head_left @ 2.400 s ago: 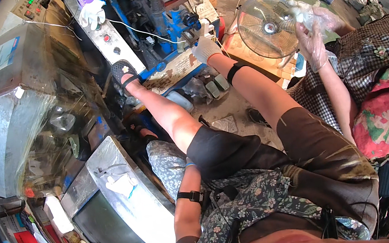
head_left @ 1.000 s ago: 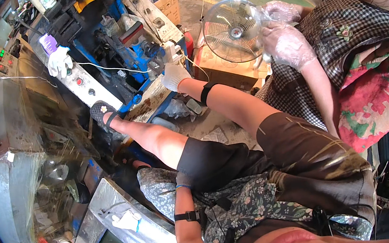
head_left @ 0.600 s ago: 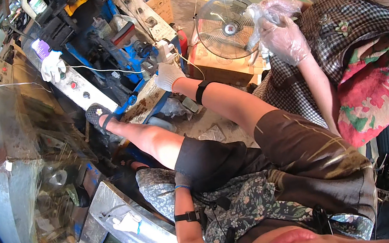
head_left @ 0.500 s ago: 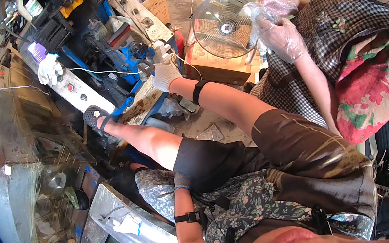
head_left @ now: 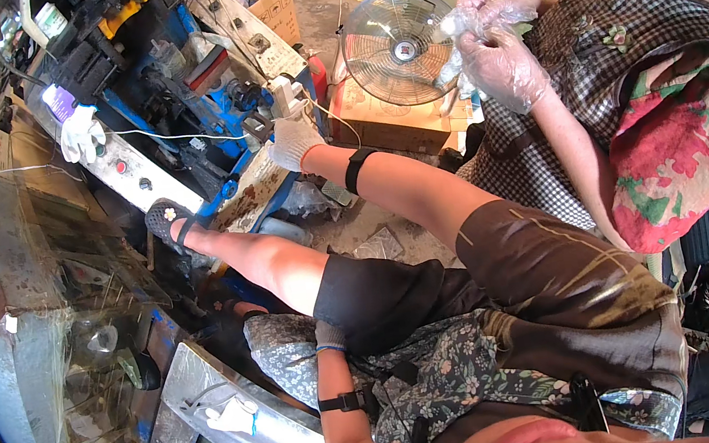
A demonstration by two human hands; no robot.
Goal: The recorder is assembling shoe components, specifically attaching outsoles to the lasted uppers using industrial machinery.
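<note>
My right hand (head_left: pixel 297 144), in a white knit glove, rests at the near edge of a blue and black machine (head_left: pixel 214 92), beside a small white box (head_left: pixel 286 97). Its fingers are turned away, so their grip is hidden. Close to my black shorts is my left hand (head_left: pixel 330 334), in a grey glove with a blue cuff; its fingers are lost against the dark cloth. On the right, a co-worker's hands (head_left: pixel 506 64) in clear plastic gloves handle crumpled clear plastic (head_left: pixel 476 23).
A round fan (head_left: pixel 403 50) stands in front of a cardboard box (head_left: pixel 399 115). White gloves (head_left: pixel 81 135) lie on the machine's white control panel (head_left: pixel 128 169). My foot in a black clog (head_left: pixel 166 219) is beside the panel. A metal cabinet (head_left: pixel 16 360) stands left.
The view has shifted slightly, carrying the machine and fan a little left. The co-worker's hands have moved a little around the plastic. My own hands look unchanged in place.
</note>
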